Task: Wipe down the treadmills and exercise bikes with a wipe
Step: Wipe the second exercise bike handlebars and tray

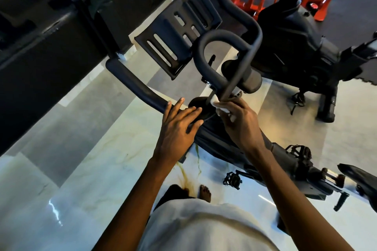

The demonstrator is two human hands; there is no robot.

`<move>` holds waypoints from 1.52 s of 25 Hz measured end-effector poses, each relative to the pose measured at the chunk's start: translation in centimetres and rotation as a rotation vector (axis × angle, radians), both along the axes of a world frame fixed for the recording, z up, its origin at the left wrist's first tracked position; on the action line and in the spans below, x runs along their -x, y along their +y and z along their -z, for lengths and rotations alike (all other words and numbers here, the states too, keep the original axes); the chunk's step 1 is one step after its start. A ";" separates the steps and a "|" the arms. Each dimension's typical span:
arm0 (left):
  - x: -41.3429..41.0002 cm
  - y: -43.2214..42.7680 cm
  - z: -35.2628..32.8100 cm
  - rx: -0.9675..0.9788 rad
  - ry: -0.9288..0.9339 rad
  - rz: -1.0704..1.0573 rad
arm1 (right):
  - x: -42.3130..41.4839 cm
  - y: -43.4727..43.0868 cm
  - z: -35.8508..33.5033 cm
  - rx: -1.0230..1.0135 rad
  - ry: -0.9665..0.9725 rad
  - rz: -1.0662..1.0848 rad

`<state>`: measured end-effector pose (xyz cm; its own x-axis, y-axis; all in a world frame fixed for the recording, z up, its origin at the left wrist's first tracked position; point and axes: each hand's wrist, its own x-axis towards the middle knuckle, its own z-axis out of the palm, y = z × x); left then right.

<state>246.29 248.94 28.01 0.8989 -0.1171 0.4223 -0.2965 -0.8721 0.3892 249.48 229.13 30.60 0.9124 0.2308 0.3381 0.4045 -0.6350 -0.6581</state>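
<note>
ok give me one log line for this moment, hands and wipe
left hand: open, resting on bike handlebar | right hand: pinching white wipe against centre bar | phase: wiping handlebars

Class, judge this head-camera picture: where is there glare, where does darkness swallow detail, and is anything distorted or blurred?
Head view: glare streaks on the polished floor; the dark equipment at upper left loses detail in shadow; the wide lens bows the edges; the wipe in the right hand is blown out white; the handlebar looks sharp.
</note>
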 end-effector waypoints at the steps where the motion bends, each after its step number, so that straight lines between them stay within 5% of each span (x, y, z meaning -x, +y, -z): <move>1: -0.1 -0.2 0.2 0.002 0.005 0.002 | 0.2 -0.2 0.1 -0.003 -0.007 -0.016; 7: -0.2 -2.0 0.3 0.027 -0.036 -0.119 | -3.3 -0.1 -0.6 -0.067 -0.009 0.203; 19: -0.8 -3.9 1.0 0.085 -0.079 -0.216 | -4.2 -0.1 -0.4 -0.036 -0.020 0.243; 29: -1.0 -4.8 1.9 0.023 -0.144 -0.320 | -8.5 -3.5 -0.9 -0.007 -0.062 0.063; 38: -2.3 -11.9 1.1 0.110 -0.037 -0.658 | -10.7 -5.8 -1.1 0.018 -0.078 -0.372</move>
